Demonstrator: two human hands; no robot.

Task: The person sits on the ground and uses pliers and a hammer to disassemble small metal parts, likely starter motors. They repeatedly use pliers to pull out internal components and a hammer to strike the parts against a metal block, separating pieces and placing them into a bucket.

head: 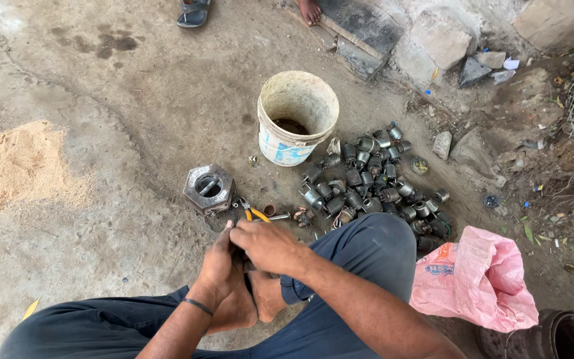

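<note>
My left hand (219, 260) and my right hand (268, 244) meet just above my bare foot (254, 302), both closed around a small dark part that my fingers almost wholly hide. Yellow-handled pliers (254, 211) lie on the ground right in front of my hands. A hexagonal metal block (208, 188) with a round hole sits a little beyond my left hand. A heap of small cylindrical metal motor housings (373, 186) spreads to the right of my hands.
A dirty white bucket (297, 119) stands behind the heap. A pink woven sack (476, 279) lies at my right knee, a dark round container (559, 336) beside it. Sawdust (18, 163) covers the left ground. Another person's sandalled foot (194, 12) and bare foot (309, 10), stones and rubble are at the back.
</note>
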